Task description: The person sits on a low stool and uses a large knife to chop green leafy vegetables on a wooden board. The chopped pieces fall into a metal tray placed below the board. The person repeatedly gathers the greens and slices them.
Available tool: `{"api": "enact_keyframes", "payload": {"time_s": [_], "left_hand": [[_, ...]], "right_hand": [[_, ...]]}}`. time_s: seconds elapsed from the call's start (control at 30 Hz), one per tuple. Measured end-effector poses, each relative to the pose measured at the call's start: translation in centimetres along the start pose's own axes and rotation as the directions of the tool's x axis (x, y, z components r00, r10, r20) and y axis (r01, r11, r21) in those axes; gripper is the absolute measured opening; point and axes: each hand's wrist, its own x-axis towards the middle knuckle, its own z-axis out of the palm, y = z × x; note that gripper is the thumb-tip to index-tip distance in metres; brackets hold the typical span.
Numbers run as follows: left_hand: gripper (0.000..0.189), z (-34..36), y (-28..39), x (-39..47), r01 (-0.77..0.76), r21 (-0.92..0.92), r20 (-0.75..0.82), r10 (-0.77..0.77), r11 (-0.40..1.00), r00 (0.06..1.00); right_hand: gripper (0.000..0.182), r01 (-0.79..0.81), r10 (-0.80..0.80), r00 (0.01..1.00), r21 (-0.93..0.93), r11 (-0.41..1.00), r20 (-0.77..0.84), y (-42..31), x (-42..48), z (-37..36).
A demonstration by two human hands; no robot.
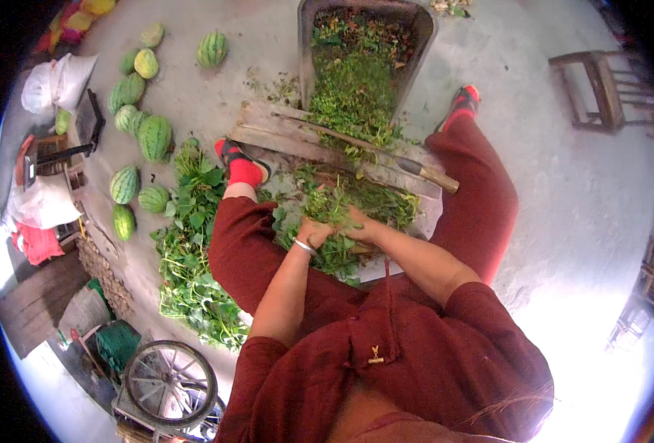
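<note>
Between my spread knees, my left hand (317, 232), below a silver bracelet, closes on a bunch of green leafy stems (327, 206). My right hand (361, 224) meets it from the other side and grips the same bunch; its fingers are partly hidden by leaves. Cut greens lie around and under both hands. Just beyond them is a wooden board (282, 133), with a long blade with a wooden handle (440, 178) lying across it, handle toward my right knee. Past the board, a dark tub (306, 55) holds chopped greens.
A heap of leafy vines (194, 249) lies beside my left leg. Several watermelons (154, 138) are spread on the concrete floor further left, near white sacks (56, 83). A wooden chair (609, 91) lies at the upper right; a spoked wheel (170, 382) is at the lower left.
</note>
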Motion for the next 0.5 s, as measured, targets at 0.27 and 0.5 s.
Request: {"api": "enact_keyframes", "payload": {"time_s": [0.27,0.5], "left_hand": [[0.027,-1.1,-2.7,0.9,0.107,0.408,-0.073,-0.085,0.907,0.994],[0.057,0.0,-0.1,1.7,0.195,0.405,-0.174,-0.134,0.893,0.976]], "right_hand": [[0.072,-0.557,0.477,0.713,0.001,0.831,0.513,-5.8,2.7,-5.1],[0.052,-0.529,0.534,0.845,0.094,0.843,-0.031,1.2,1.4,-8.3]]}}
